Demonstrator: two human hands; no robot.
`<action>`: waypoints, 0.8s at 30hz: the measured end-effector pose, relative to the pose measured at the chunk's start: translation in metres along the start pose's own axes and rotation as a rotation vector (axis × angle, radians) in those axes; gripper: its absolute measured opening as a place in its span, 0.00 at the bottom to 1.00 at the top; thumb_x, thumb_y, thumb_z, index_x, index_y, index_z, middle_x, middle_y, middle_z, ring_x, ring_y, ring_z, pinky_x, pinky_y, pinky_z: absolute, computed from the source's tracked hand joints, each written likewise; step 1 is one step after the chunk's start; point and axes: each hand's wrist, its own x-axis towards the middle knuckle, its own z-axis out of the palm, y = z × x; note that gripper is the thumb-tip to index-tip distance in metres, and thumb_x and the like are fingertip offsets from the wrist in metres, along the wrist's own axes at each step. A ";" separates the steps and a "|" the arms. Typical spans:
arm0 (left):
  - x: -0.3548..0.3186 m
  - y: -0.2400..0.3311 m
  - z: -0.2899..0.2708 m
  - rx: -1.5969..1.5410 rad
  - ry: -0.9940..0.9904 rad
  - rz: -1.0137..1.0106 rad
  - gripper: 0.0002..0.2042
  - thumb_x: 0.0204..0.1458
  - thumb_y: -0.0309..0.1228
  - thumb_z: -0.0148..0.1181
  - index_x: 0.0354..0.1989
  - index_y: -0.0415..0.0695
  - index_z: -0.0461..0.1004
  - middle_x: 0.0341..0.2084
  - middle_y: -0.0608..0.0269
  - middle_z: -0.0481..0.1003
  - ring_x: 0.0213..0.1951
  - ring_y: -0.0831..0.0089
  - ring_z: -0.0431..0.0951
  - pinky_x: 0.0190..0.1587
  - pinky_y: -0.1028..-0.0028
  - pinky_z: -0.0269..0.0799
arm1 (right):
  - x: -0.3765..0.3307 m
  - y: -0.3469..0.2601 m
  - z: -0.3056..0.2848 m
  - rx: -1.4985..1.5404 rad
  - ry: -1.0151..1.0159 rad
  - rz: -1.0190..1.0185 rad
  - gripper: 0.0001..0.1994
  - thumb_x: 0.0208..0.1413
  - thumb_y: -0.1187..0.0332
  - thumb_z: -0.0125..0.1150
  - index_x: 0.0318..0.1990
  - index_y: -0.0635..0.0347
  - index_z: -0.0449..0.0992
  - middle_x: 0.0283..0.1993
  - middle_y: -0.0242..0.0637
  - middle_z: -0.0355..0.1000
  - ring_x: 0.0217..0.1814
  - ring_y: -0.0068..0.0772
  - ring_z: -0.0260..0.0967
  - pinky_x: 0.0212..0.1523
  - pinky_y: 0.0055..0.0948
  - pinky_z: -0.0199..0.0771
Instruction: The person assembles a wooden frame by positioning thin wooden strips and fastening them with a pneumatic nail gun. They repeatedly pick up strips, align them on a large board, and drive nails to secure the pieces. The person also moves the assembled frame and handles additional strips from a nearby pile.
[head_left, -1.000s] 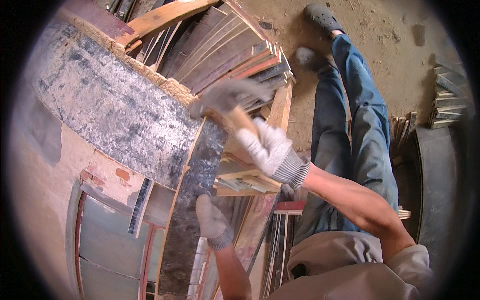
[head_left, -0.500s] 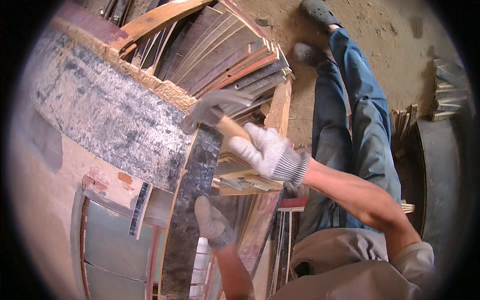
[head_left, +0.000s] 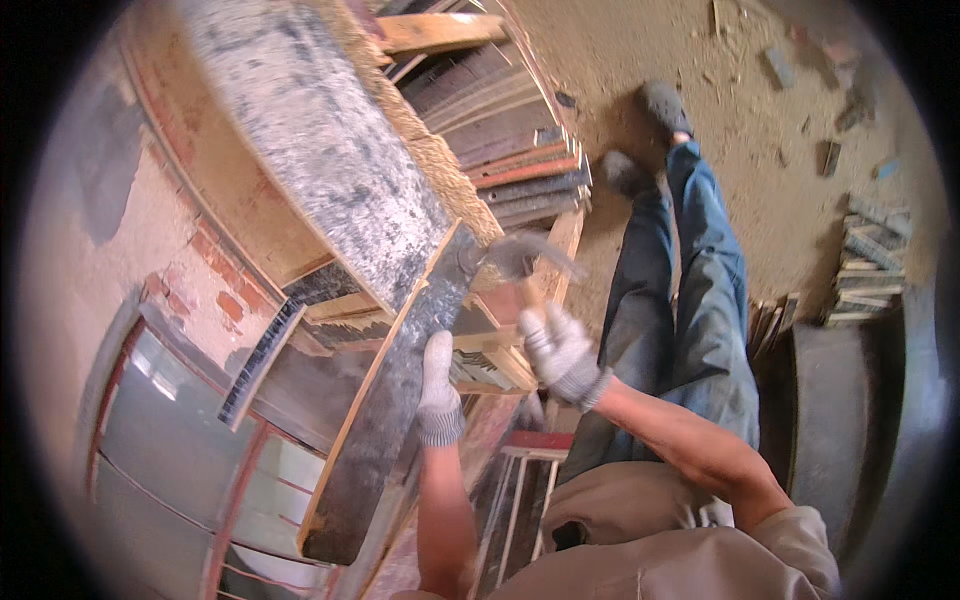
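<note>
My right hand (head_left: 560, 352), in a white knit glove, grips the wooden handle of a hammer (head_left: 515, 262). Its steel head sits at the upper end of a dark worn plank (head_left: 400, 400). My left hand (head_left: 438, 385), also gloved, presses flat on that plank's right edge. The plank leans up against a broad grey weathered board (head_left: 320, 150) with a rough fibrous edge. My legs in blue jeans (head_left: 700, 300) stretch toward sandy ground.
A stack of dark and reddish wooden slats (head_left: 510, 140) lies behind the boards. A brick wall (head_left: 215, 290) and a red-framed window (head_left: 180, 440) are at left. Small stacked planks (head_left: 865, 265) sit on the sand at right. A white frame with a red top (head_left: 535, 470) stands below my hands.
The view has swung, so the boards sit higher and more upright. My right hand brought the hammer down to the plank's top. My left hand slid up the plank.
</note>
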 end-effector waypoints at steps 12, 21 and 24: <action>0.001 0.024 0.021 -0.117 -0.255 -0.224 0.23 0.65 0.41 0.56 0.64 0.42 0.72 0.61 0.59 0.75 0.63 0.65 0.72 0.65 0.67 0.66 | -0.070 -0.126 -0.175 -0.215 0.087 0.134 0.16 0.62 0.55 0.60 0.33 0.58 0.69 0.15 0.30 0.62 0.13 0.27 0.65 0.13 0.30 0.65; 0.007 0.041 0.020 0.220 -0.125 0.101 0.23 0.57 0.43 0.61 0.58 0.46 0.75 0.48 0.54 0.79 0.50 0.56 0.79 0.51 0.58 0.74 | -0.083 -0.296 -0.229 -0.740 0.041 -0.026 0.19 0.52 0.62 0.67 0.47 0.61 0.71 0.25 0.33 0.69 0.22 0.26 0.71 0.21 0.31 0.73; 0.010 0.043 0.018 0.341 -0.041 0.216 0.19 0.53 0.43 0.63 0.50 0.47 0.79 0.42 0.49 0.79 0.41 0.49 0.79 0.43 0.57 0.76 | -0.066 -0.364 -0.208 -0.756 -0.013 -0.010 0.18 0.54 0.63 0.67 0.49 0.61 0.71 0.25 0.33 0.70 0.22 0.26 0.71 0.21 0.31 0.71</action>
